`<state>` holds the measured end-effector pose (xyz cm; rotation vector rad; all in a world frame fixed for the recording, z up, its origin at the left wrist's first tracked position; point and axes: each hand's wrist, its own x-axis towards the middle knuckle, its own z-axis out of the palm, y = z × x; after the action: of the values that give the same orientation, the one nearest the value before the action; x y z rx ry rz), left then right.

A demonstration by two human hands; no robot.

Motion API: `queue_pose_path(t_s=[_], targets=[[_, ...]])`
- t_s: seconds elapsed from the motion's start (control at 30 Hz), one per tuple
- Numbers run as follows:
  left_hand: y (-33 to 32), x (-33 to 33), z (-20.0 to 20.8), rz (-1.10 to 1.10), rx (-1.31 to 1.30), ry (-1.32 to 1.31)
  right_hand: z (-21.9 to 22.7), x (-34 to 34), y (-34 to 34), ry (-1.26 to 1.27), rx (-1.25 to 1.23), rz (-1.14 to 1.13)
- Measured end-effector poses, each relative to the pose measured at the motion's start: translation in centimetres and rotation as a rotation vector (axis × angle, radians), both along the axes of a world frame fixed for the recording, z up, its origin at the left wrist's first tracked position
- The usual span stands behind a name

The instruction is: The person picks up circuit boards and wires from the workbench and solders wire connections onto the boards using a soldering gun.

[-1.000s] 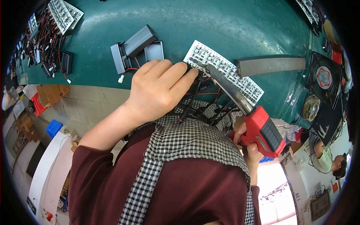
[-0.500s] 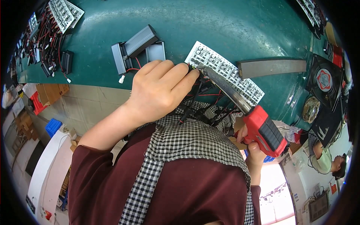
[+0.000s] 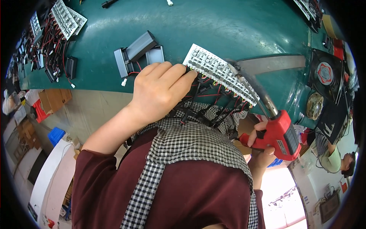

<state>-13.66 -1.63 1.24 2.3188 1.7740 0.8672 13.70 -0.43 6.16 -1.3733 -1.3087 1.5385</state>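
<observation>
My right hand (image 3: 263,143) grips a red soldering gun (image 3: 284,139) by its handle. Its dark, sooty tip sits over the far right part of a white circuit board (image 3: 207,57), whether touching I cannot tell. Rows of small components cover the board, which lies slantwise at the table's near edge. Black cables (image 3: 187,114) with coloured wire ends run from its near edge down onto my checked apron. At the board's left end my left hand (image 3: 162,86) is closed, fingertips pinching what looks like a black cable; the fingers hide most of it.
Grey metal housings (image 3: 140,45) with a red wire lie left of the board. A dark flat bar (image 3: 272,65) rests behind it. Tangled cables and boards (image 3: 65,19) pile up far left. At right are a black square fan-like unit (image 3: 326,72) and another person (image 3: 331,160).
The soldering gun has moved right, its tip leaving the board's left end near my left fingers. The board and my left hand have shifted slightly left in the picture.
</observation>
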Motion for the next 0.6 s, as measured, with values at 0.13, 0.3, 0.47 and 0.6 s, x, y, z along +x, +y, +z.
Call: queue_pose_path(t_s=[0.13, 0.3, 0.47, 0.6], targets=[[0.1, 0.1, 0.2, -0.011, 0.012, -0.012, -0.7, 1.6, -0.6, 0.173, 0.117, -0.074], [0.2, 0.4, 1.5, 0.044, -0.092, 0.080, -1.0, 2.7, -1.7, 0.397, 0.130, -0.168], [3.2, 2.8, 3.9, -0.044, -0.018, 0.105, -1.0, 3.6, -3.3, 0.453, 0.213, -0.249], [5.5, 4.7, 3.2, -0.142, -0.244, 0.250, -1.4, 4.5, -4.4, 0.496, 0.285, -0.291]])
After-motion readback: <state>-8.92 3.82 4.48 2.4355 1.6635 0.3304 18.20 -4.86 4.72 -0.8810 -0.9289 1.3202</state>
